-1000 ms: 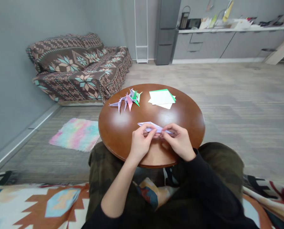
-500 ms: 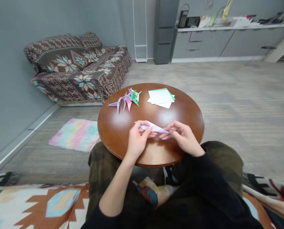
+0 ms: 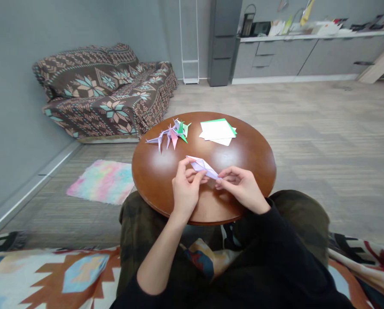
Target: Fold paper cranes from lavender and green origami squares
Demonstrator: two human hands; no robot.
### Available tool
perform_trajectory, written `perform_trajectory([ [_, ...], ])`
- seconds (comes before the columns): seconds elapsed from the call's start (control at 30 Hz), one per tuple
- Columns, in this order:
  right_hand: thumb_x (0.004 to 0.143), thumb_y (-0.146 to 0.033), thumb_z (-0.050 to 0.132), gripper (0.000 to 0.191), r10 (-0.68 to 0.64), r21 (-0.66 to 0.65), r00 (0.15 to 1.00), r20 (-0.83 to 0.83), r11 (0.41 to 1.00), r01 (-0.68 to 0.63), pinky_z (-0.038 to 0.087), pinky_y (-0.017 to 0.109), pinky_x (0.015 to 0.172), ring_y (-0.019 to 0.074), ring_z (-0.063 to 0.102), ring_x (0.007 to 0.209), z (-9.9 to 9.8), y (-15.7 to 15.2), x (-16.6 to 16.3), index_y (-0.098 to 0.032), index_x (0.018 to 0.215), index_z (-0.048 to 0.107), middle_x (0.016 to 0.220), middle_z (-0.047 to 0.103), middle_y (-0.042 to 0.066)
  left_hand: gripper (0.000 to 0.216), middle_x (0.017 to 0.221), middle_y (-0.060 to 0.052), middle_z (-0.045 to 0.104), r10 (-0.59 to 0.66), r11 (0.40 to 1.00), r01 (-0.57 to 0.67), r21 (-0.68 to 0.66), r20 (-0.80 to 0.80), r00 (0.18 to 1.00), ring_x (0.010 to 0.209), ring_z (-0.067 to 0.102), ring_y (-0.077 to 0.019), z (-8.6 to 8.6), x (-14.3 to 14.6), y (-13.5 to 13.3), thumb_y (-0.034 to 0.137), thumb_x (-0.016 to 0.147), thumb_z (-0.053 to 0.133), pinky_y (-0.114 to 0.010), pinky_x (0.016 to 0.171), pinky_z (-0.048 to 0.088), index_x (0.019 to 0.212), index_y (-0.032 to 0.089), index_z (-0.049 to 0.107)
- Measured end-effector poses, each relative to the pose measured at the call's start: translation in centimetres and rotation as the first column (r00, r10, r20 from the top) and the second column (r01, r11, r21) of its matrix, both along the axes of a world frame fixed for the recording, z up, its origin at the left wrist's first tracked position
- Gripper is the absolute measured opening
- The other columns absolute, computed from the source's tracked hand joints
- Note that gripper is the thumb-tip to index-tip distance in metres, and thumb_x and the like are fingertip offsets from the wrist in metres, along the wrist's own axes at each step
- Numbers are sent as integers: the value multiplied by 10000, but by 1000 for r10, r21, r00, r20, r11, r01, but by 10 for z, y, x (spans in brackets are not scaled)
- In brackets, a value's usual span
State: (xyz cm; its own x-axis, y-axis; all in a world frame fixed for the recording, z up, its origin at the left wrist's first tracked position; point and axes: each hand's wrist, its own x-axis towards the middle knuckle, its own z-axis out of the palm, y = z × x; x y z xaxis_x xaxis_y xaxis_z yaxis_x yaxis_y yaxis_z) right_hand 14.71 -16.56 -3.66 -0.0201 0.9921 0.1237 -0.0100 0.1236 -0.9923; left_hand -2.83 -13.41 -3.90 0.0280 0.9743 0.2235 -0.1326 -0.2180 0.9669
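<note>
Between my hands, above the near part of the round brown table (image 3: 160,189), is a partly folded piece of lilac origami paper (image 3: 202,165), long and pointed. My left hand (image 3: 187,184) grips its left part, thumb in front and fingers behind and along the top. The narrow right end is pinched between thumb and fingers of my right hand (image 3: 240,186). Several folded paper cranes (image 3: 174,136) in lilac, pink and green stand together at the table's far left. A stack of square paper sheets (image 3: 218,130), white over green, lies at the far right.
A sofa with a patterned cover (image 3: 108,92) stands beyond the table to the left. On the floor lies a fluffy pastel rug (image 3: 102,181). Grey kitchen cabinets (image 3: 282,58) and a tall dark fridge (image 3: 224,43) line the back wall.
The paper has turned so its broader face shows and it slopes down more to the right. My right hand has shifted slightly left, and my left fingers have risen along the paper's top edge.
</note>
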Motion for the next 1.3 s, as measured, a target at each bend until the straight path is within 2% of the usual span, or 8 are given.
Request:
perform_trajectory([
  [0.1,783,-352,834,238,-74,14,997,3,997,74,639,318,715,223,784,701,0,0,-2,-175,838,686,730,776,58,352,849,-26,773,35,999,-34,34,-15,999,770,779,-194,0,0,-1,308,844,748,-306,752,657,1147,209,598],
  [0.23,772,-354,838,230,-106,36,994,20,994,106,642,331,725,234,788,707,1,0,-3,-173,822,705,744,790,70,151,796,-34,769,2,1000,-1,-7,34,999,762,774,-177,-4,-2,3,285,846,745,-277,762,650,899,165,670],
  [0.37,758,-359,848,238,-113,18,993,16,993,113,637,322,705,228,782,684,2,-1,-4,-170,798,708,729,790,75,154,750,-28,761,12,999,-9,-39,65,998,717,768,-170,-4,-3,6,275,819,775,-269,733,653,812,150,686],
  [0.73,721,-354,880,337,-107,10,991,-83,994,108,600,271,592,180,736,565,7,-3,-6,-191,860,620,650,743,14,227,717,-15,746,80,996,-83,37,71,994,674,767,-183,2,0,0,287,808,795,-285,707,642,874,168,613],
  [0.87,705,-354,887,402,-60,-62,988,-141,997,51,610,268,622,180,749,600,6,-3,-13,-202,930,591,645,727,-17,374,720,25,729,118,992,-121,34,77,990,644,758,-175,5,0,-1,278,816,786,-276,682,621,1036,225,489],
  [1.07,703,-407,870,355,49,-208,986,-160,975,-82,627,288,620,202,765,643,5,-5,-25,-169,844,647,679,752,35,328,715,20,707,152,988,-153,4,67,986,696,750,-179,4,-2,0,337,868,727,-291,706,613,1091,219,518],
  [1.17,700,-397,878,344,16,-234,980,-198,970,-63,624,267,624,195,771,676,4,-5,-29,-165,823,655,698,762,45,317,777,-15,731,116,992,-109,-59,143,983,714,744,-175,1,-2,2,472,917,643,-278,673,600,1066,207,555],
  [1.3,662,-386,907,350,-68,-238,958,-279,971,0,634,269,674,184,769,721,-1,-4,-33,-169,788,662,723,769,38,396,905,-85,763,-90,983,115,-141,172,981,749,735,-181,-1,4,0,544,880,667,-279,673,585,984,164,627],
])
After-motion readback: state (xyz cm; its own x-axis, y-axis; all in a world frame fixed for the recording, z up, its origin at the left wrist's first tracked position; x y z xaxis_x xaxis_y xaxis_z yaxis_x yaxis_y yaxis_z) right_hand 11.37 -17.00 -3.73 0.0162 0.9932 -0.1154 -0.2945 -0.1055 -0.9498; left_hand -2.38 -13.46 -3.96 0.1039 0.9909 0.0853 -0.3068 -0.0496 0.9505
